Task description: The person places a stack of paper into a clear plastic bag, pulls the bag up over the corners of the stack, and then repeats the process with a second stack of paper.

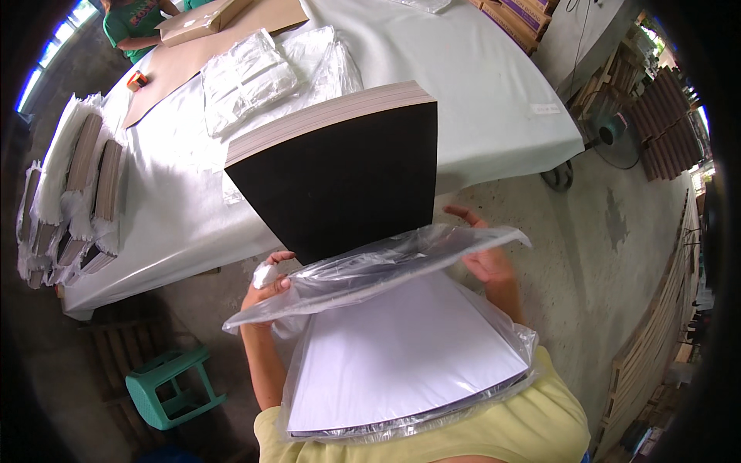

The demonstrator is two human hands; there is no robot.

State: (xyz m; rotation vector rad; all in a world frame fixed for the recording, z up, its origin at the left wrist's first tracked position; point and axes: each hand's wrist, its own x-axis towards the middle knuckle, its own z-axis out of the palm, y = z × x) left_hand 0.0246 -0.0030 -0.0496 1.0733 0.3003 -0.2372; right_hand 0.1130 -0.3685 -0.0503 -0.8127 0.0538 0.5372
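Observation:
Close to my body is a white-faced pack (401, 355) with a dark lower edge, inside a clear plastic bag (370, 270). The bag's upper part spreads crosswise between my hands. My left hand (268, 289) is closed on its left side, thumb toward me, with white wrapping on one finger. At the bag's right side, my right hand (488, 264) holds it with one finger stretched out beyond; the plastic partly covers the other fingers. Just beyond stands a thick stack of boards (347, 170), black on the near face, pale along the top edges, its base hidden by the bag.
Clear plastic bags (247, 77) lie on the white-covered table (494, 100). Wrapped packs (77, 177) stand at its left end, near a tape roll (137, 80). A person in green (131, 27) is beside brown paper. A green stool (174, 386) and a fan (614, 135) stand on the floor.

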